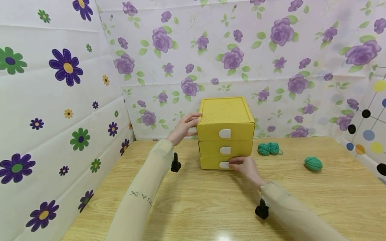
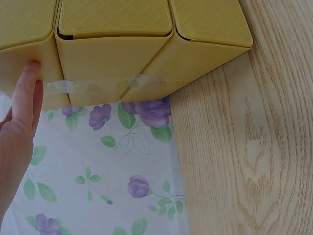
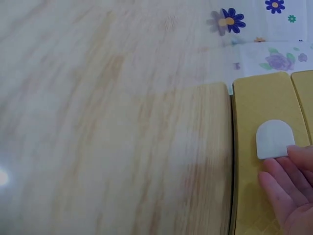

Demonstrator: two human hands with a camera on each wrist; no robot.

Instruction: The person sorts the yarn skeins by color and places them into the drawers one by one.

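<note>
A yellow three-drawer box (image 1: 227, 110) stands on the wooden table, each drawer front bearing a white rounded handle. My left hand (image 1: 186, 126) rests against the box's upper left side, fingertips at the top edge. In the left wrist view, the left hand's extended fingers (image 2: 27, 95) touch the side of the top drawer section. With thumb and fingers, my right hand (image 1: 245, 166) pinches the right edge of the bottom drawer's white handle (image 3: 275, 139). All drawer fronts look pushed in, the bottom one (image 1: 209, 162) included.
Right of the box lie a tied green yarn skein (image 1: 268, 148) and a green yarn ball (image 1: 313, 163). A flowered cloth (image 1: 169, 90) hangs behind the table (image 1: 199, 201), and another patterned cloth covers the left side.
</note>
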